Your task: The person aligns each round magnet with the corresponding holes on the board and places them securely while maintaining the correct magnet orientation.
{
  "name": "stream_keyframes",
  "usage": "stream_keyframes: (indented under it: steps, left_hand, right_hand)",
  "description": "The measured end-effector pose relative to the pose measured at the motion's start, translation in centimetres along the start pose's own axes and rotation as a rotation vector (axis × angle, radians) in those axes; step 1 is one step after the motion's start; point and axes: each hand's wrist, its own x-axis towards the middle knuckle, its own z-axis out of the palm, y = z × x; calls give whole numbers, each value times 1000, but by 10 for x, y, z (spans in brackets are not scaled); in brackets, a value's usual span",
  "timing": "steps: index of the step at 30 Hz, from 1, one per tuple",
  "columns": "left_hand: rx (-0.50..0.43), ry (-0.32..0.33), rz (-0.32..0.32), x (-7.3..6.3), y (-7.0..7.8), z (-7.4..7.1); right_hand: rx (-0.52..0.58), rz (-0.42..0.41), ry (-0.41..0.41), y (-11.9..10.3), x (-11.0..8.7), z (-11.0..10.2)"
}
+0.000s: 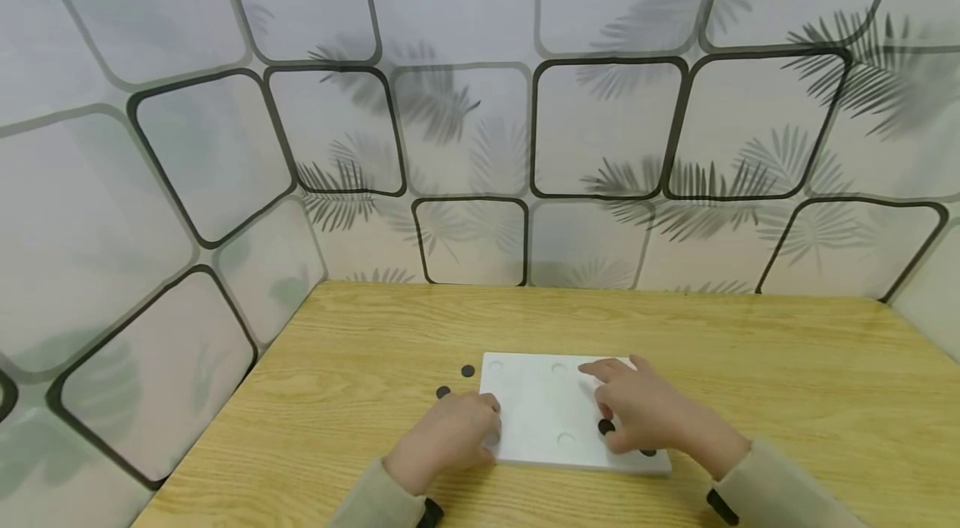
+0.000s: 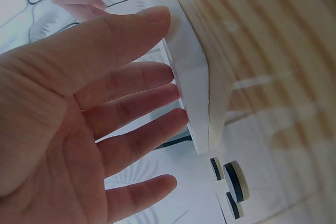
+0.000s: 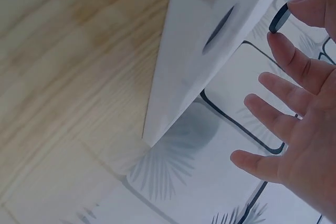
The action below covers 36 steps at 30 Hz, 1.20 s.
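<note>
A white rectangular board (image 1: 528, 407) with shallow round recesses lies on the wooden table. Between thumb and index finger, my right hand (image 1: 643, 405) pinches a small black disc (image 3: 279, 18) above the board's right part; its other fingers are spread. Another black disc (image 3: 219, 29) sits in the board near its front right corner, partly behind the right hand in the head view. My left hand (image 1: 450, 432) touches the board's left end, its fingers fairly straight and holding nothing in the left wrist view (image 2: 58, 108). Loose black discs (image 1: 468, 371) lie left of the board.
The wooden table (image 1: 360, 345) runs back to a patterned curtain-like wall (image 1: 465, 136) with leaf prints, which also closes off the left side. In the left wrist view, 3 discs (image 2: 234, 182) lie close together beyond the board's corner.
</note>
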Motion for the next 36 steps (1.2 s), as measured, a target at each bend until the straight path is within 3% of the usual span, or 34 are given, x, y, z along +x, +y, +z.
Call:
stream_keyframes:
  steps: [36]
  left_hand:
    - [15,-4,-15,0,2,-1]
  right_hand:
    - [-6,-61,-51,-31,24,3]
